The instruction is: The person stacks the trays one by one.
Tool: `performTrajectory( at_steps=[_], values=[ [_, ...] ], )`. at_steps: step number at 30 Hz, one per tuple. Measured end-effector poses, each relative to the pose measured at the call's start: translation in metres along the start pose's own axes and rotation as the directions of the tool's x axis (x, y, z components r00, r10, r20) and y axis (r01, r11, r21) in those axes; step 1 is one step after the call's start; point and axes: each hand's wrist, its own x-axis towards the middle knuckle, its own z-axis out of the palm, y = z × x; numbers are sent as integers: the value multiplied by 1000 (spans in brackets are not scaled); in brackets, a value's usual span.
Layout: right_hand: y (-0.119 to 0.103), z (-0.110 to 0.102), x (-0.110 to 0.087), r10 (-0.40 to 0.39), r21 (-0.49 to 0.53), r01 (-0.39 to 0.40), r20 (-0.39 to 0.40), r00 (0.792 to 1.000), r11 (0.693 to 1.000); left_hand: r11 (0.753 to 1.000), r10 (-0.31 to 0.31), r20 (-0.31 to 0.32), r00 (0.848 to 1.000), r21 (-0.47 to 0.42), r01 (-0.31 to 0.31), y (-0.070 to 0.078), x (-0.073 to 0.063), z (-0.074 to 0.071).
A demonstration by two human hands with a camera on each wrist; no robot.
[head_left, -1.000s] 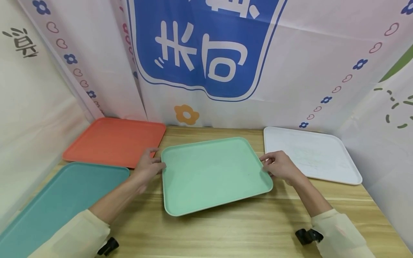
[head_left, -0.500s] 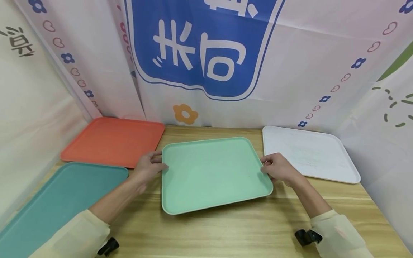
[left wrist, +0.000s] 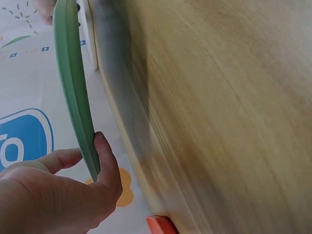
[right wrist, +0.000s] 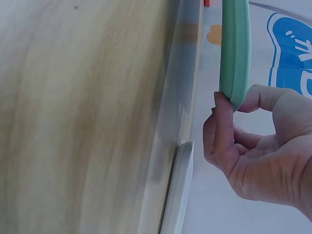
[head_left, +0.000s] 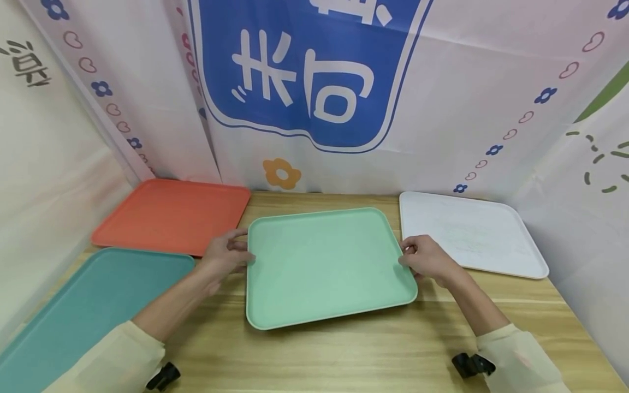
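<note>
Red tray [head_left: 172, 215] and teal tray [head_left: 103, 305] lie left on the table [head_left: 344, 355], white tray [head_left: 472, 234] right; cloth [head_left: 491, 82] behind has a blue panel [head_left: 297, 22] with white characters [head_left: 265, 68] (top ones cut off). Left hand [head_left: 225, 256] and right hand [head_left: 426, 256] pinch opposite ends of green tray [head_left: 329, 267], thumbs on top, holding it above mid-table.

Beyond the left hand [head_left: 226, 257], to its left, lies a flat, orange-red rectangular tray [head_left: 172, 213] with rounded corners. A teal rectangular tray [head_left: 100, 300] sits left of that hand, nearer the person. Beyond and right of the right hand [head_left: 427, 256] is a white rectangular tray [head_left: 476, 232] with faint greenish marks. Under both hands spreads a pale wood-grain table [head_left: 319, 360]; beyond them hangs a white cloth backdrop [head_left: 457, 98] with a blue, round-cornered panel [head_left: 297, 27] and an orange flower print [head_left: 282, 162].
</note>
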Motion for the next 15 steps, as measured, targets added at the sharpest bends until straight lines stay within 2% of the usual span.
performTrajectory(
  at_steps=[7,15],
  values=[
    [1,-1,-4,21,3,-21,21,1000,1000,999,40,13,999,-5,-40,0,0,1],
    [2,1,-6,43,11,-43,33,999,999,999,35,28,999,4,-35,-1,0,3]
  ],
)
